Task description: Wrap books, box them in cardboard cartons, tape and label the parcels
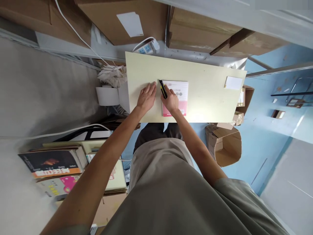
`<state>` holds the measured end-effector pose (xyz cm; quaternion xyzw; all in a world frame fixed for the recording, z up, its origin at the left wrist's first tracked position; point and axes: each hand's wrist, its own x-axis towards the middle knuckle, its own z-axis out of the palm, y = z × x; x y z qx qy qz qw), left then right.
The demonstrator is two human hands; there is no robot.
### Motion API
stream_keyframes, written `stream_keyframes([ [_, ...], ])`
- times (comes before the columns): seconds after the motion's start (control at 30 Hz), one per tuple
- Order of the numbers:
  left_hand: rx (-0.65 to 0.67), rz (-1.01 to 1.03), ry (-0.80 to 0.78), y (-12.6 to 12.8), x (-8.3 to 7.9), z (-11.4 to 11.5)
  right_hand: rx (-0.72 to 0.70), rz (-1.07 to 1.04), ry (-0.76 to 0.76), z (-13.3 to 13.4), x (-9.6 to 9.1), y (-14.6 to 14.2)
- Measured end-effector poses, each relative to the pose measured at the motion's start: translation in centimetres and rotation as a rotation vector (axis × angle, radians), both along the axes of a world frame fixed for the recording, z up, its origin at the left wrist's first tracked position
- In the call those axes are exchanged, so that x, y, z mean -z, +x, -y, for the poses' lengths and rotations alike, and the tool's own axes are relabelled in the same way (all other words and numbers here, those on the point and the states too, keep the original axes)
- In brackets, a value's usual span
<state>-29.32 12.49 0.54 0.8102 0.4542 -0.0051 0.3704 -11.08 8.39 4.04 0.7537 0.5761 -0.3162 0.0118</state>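
On a pale cream tabletop lies a white and pink printed booklet with grey round marks near its middle. My right hand rests over its left part, fingers wrapped around a black and yellow utility knife. The knife's front end points away from me, by the booklet's upper left corner; whether the blade is out is too small to tell. My left hand lies flat on the table, left of the booklet and apart from it, fingers stretched forward and holding nothing.
A white card lies at the table's right end. Behind the table are a power strip and large cardboard boxes. An open carton stands on the blue floor at right. Stacked printed boxes stand at lower left.
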Motion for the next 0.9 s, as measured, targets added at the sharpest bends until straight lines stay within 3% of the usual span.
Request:
stream_keyframes([
  [0.4, 0.005, 0.011, 0.034, 0.9, 0.0, -0.1, 0.010, 0.069, -0.052, -0.3, -0.6, -1.5],
  [0.7, 0.022, -0.021, 0.015, 1.4, 0.1, -0.5, -0.052, 0.076, -0.060, 1.3, -0.1, -1.4],
  [0.9, 0.015, -0.023, -0.015, 1.7, 0.3, -0.7, -0.077, 0.099, -0.094, 3.4, -0.9, -1.8],
])
